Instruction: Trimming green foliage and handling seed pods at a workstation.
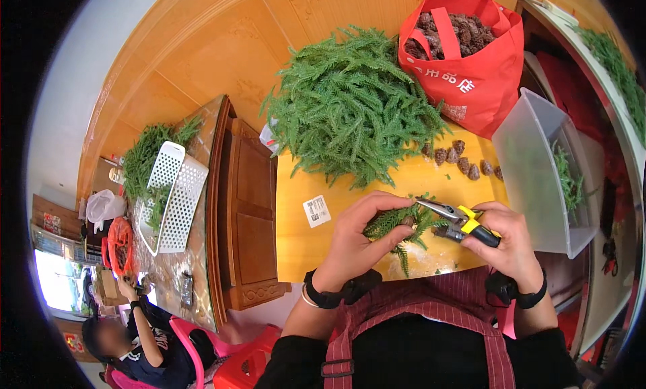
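1. On the yellow board (pixel 350 234), near its front edge: a green fir-like sprig (pixel 397 222), gripped in the left hand (pixel 356 241). Fingers curl over the top of it and the thumb presses from below; needle tips stick out past the fingers to the right and downward.
2. Right hand (pixel 508 244): clenched around the yellow-and-black handles of a pair of pliers (pixel 457 222). The metal nose points left and meets the sprig just beside the left fingertips; whether the nose is pinching anything cannot be told.
3. Behind the hands: a large heap of green sprigs (pixel 353 103) on the far part of the board.
4. Right of the heap: a row of small brown pine cones (pixel 461 162) lying loose on the board.
5. Far right corner: a red bag (pixel 478 73) filled with more cones.
6. Right edge: a clear plastic bin (pixel 538 160) holding a few green sprigs.
7. Left side, well apart: a white perforated basket (pixel 175 194) on another table, with a seated person (pixel 128 342) below it.
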A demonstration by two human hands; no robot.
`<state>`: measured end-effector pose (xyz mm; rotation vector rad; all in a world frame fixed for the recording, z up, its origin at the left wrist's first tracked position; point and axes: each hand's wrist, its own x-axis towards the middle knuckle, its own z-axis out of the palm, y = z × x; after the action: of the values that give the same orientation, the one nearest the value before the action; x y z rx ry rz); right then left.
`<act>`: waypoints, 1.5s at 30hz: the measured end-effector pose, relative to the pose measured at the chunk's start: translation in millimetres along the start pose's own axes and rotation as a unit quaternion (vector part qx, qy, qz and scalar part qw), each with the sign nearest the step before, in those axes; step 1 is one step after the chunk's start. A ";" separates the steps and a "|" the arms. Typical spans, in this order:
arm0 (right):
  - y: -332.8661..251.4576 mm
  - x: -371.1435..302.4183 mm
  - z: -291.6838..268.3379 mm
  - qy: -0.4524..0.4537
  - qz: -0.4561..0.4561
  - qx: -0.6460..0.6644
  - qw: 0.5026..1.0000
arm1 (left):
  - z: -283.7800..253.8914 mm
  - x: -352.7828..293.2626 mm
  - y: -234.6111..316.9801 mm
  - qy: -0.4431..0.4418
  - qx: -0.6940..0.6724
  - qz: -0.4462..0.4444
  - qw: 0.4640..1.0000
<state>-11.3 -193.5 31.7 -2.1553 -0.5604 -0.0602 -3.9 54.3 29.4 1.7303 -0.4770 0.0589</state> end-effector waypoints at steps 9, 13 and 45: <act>-2.1 1.3 -0.4 0.003 -0.007 -0.006 1.000 | -1.5 3.5 -4.0 0.009 0.035 0.058 0.998; -2.4 2.6 -2.1 0.014 -0.047 -0.021 0.999 | -2.0 3.6 -3.1 0.011 0.046 0.050 0.998; 0.4 14.0 -31.6 -0.409 0.291 0.360 0.787 | -20.0 13.9 -10.7 -0.024 0.057 0.156 0.986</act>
<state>6.4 -213.1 54.0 -1.4046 -0.2677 1.2771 16.8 70.9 28.1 1.7573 -0.7906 0.2744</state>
